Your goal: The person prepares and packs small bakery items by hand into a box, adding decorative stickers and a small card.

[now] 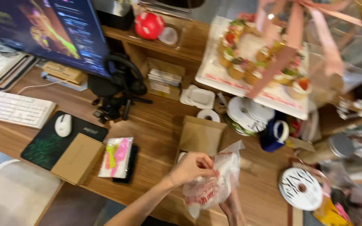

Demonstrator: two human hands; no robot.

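Clear crinkled plastic bag, one, pinched by the left hand; right hand beneath, mostly hidden, grip unclear.

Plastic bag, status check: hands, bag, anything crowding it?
Left hand pinching clear plastic bag at top. Right hand under it. Open cardboard box just behind.

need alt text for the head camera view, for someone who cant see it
Two bare hands hold a crinkled clear plastic bag with red print above a wooden desk: the left hand pinches its top, the right hand supports it below. Nearby are a brown cardboard box, a white computer mouse, a white keyboard and a decorated cake in a clear ribboned box.
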